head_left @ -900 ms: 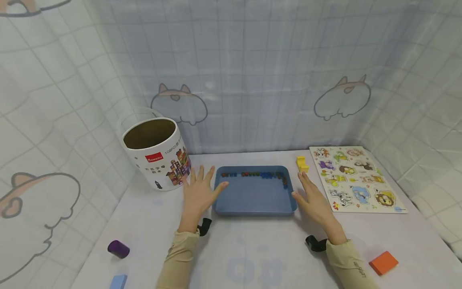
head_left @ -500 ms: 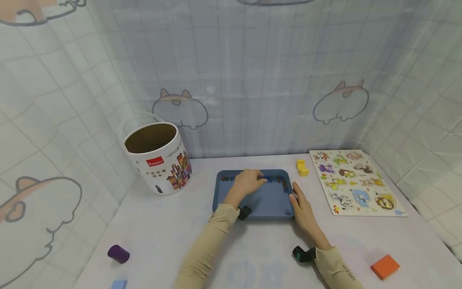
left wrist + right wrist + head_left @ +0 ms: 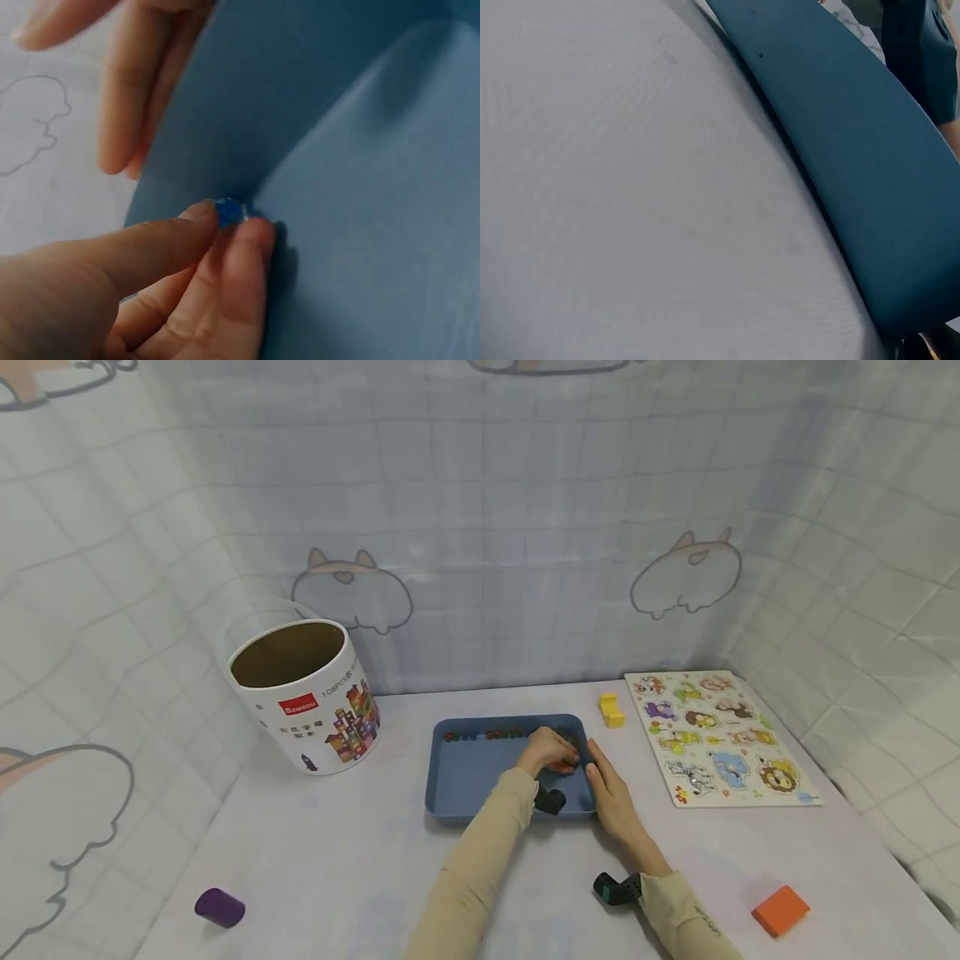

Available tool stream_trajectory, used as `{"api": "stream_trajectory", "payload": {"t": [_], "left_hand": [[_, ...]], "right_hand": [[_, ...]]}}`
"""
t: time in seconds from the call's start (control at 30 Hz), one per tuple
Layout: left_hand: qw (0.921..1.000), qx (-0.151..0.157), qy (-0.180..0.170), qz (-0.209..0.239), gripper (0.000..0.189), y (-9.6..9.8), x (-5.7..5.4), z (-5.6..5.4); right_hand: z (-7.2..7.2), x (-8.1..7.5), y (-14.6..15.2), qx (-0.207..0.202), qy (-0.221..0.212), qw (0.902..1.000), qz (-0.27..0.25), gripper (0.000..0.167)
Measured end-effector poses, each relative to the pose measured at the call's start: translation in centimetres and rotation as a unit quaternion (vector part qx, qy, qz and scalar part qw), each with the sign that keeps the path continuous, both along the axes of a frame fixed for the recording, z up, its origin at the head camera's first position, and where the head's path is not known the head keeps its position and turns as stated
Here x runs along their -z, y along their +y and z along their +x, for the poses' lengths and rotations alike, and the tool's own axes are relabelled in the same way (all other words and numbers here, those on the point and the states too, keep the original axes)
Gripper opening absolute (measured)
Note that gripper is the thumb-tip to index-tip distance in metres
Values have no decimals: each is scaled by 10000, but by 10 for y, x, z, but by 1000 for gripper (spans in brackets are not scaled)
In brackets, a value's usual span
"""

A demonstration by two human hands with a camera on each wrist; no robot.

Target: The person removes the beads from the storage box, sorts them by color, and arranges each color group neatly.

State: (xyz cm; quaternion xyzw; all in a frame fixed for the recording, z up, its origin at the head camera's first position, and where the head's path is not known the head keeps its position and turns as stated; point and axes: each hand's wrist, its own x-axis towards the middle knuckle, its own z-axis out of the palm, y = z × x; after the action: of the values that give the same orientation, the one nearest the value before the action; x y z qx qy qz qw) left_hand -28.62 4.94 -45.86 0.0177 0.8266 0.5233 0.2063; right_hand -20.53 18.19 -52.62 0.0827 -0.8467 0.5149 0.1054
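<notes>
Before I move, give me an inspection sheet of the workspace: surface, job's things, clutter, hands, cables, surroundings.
Surface: pale table with faint prints.
Job's things: blue tray, small coloured pieces along its far side; some may be hidden.
Clutter: white bucket left of the tray; yellow block and animal board to its right; purple cylinder near left; orange block near right.
Hands: left hand pinches a blue piece between thumb and finger inside the tray; right hand lies along the tray's right side, fingers extended.
Cables: nothing seen.
Surroundings: grid-patterned sheets with cartoon animals behind and at both sides.
</notes>
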Motion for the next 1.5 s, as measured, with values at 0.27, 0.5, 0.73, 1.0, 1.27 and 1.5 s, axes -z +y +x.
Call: {"api": "stream_trajectory", "payload": {"t": [0.27, 0.5, 0.73, 1.0, 1.27, 1.5], "left_hand": [[9983, -229, -259, 476, 13, 4, 9, -4], [9945, 275, -210, 989, 21, -18, 6, -1], [9903, 747, 352, 1114, 19, -58, -6, 40], [9868, 1268, 938, 370, 10, -78, 0, 107], [9787, 1459, 1388, -389, 11, -63, 27, 128], [9689, 1242, 1760, -1222, 10, -57, 29, 133]], "right_hand": [[3, -5, -4, 25, -16, 9999, -105, 50], [3, -6, -1, 84, -71, 9999, -39, 50], [7, -7, 3, 178, -80, 9998, 25, 49], [8, -7, 0, 118, -95, 9999, 19, 50], [8, -6, 0, 71, -179, 9998, 2, 51], [8, -5, -2, 153, -135, 9997, 91, 51]]}}
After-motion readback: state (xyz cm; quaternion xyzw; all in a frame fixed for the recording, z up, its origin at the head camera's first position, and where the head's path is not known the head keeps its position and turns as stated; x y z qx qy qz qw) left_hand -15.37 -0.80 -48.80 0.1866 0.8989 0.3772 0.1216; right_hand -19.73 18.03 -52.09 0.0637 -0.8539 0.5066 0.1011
